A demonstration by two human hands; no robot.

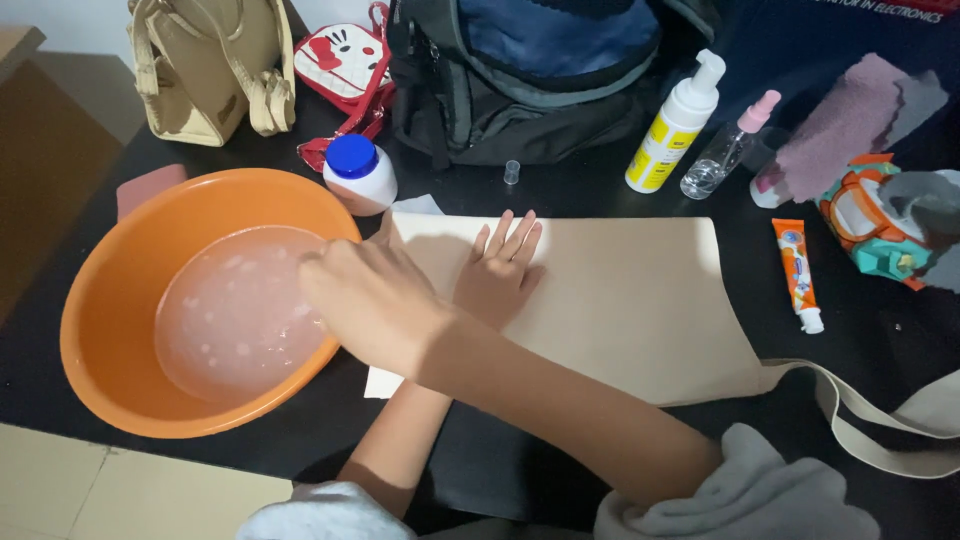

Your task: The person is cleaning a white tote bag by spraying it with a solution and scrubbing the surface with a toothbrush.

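One orange basin of cloudy water sits left on the dark table. The right hand crosses to its rim, whether clasping anything cannot be told. The left hand lies flat, fingers spread, on one beige tote bag. Behind: two pump bottles, one blue-capped jar; an orange tube at the bag's right edge.
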